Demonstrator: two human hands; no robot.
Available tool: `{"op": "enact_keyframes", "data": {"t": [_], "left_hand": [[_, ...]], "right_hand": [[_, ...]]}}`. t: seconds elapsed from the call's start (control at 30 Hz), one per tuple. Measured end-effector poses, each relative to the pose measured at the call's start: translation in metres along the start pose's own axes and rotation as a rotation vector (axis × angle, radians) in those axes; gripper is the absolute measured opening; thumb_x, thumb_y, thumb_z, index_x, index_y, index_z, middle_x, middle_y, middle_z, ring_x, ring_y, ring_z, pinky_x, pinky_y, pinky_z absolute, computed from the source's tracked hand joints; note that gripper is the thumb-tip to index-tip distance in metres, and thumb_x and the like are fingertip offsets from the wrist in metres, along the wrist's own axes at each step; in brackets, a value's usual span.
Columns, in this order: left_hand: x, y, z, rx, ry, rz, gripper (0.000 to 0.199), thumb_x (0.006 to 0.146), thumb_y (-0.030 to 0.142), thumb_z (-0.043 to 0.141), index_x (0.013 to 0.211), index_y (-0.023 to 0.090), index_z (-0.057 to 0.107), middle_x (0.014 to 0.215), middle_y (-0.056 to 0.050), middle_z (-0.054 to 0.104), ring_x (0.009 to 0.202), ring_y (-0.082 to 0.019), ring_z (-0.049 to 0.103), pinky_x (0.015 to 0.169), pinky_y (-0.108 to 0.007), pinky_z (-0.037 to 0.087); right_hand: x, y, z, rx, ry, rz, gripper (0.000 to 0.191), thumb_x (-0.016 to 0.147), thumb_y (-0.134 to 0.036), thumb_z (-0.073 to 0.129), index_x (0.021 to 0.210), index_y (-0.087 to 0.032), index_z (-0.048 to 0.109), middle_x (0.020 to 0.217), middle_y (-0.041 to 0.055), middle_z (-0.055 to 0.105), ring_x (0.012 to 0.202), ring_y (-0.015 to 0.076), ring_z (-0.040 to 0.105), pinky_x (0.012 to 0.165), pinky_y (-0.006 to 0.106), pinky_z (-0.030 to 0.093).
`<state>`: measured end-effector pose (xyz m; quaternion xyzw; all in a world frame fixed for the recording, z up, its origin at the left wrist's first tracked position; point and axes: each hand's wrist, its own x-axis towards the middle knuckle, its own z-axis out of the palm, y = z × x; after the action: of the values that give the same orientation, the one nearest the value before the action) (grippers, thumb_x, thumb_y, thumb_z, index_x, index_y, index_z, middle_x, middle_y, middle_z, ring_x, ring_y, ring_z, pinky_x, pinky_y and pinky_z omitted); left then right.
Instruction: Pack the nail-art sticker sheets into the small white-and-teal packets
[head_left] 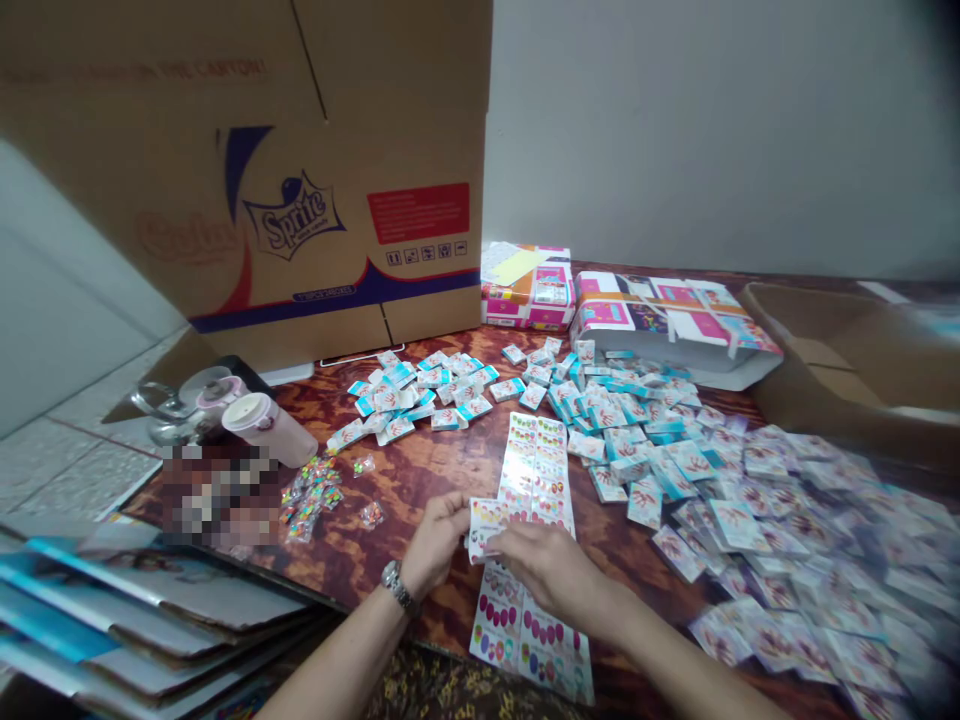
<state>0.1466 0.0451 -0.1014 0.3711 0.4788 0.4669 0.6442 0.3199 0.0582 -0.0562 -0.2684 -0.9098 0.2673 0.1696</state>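
A small white card printed with coloured nail shapes [487, 516] is pinched at its left edge by my left hand [437, 545], which has a metal watch on the wrist. Closed fingers of my right hand [551, 572] meet the card's lower right side, and they partly cover it. Beneath both hands runs a long strip of nail-sticker sheets [534, 460] with rows of coloured nail shapes, lying flat on the dark red-brown table [427, 475]. Left of the strip lie small clear packets of bright beads or candies [311, 492].
Many small white-and-blue boxes [611, 408] are heaped behind and right, beside purplish packets [765, 500]. A large Sprite carton [337, 130] stands at back left. A pink tumbler [270, 428] leans near a glass jug [161, 410]. Flattened cardboard [135, 610] is stacked at front left.
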Motion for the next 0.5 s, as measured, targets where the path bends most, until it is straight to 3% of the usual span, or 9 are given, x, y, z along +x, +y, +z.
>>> {"op": "enact_keyframes", "data": {"t": [0.13,0.27,0.4,0.5], "left_hand": [[-0.006,0.008,0.001,-0.025,-0.106,-0.015,0.024,0.075,0.035,0.061,0.077,0.011,0.064,0.066,-0.002,0.060,0.059,-0.010,0.051,0.060,-0.021,0.039],[-0.012,0.017,0.003,-0.102,-0.153,-0.061,0.028,0.078,0.038,0.058,0.086,0.012,0.064,0.074,-0.003,0.062,0.067,-0.013,0.056,0.066,-0.024,0.042],[-0.017,0.020,0.008,-0.150,-0.127,-0.055,0.025,0.073,0.032,0.064,0.092,0.015,0.060,0.087,-0.004,0.063,0.079,-0.015,0.058,0.071,-0.027,0.046],[-0.019,0.018,0.007,-0.193,-0.040,-0.079,0.026,0.066,0.019,0.068,0.090,0.014,0.059,0.083,-0.004,0.064,0.074,-0.014,0.060,0.068,-0.024,0.048]], "right_hand": [[0.006,0.008,0.000,0.066,0.111,0.190,0.020,0.088,-0.023,0.045,0.103,-0.021,0.057,0.090,0.0057,0.057,0.084,0.0170,0.056,0.073,0.026,0.045],[0.012,0.017,-0.001,0.088,0.180,0.277,0.026,0.084,-0.028,0.052,0.110,-0.021,0.052,0.095,0.0056,0.054,0.080,0.0169,0.056,0.067,0.026,0.045],[0.013,0.020,0.006,-0.042,0.194,0.230,0.013,0.088,-0.025,0.046,0.086,-0.019,0.057,0.078,0.0034,0.056,0.072,0.0156,0.055,0.063,0.024,0.043],[0.009,0.019,0.013,-0.274,0.227,0.049,0.020,0.090,-0.017,0.040,0.089,-0.019,0.059,0.084,0.0066,0.060,0.074,0.0162,0.055,0.067,0.026,0.043]]}}
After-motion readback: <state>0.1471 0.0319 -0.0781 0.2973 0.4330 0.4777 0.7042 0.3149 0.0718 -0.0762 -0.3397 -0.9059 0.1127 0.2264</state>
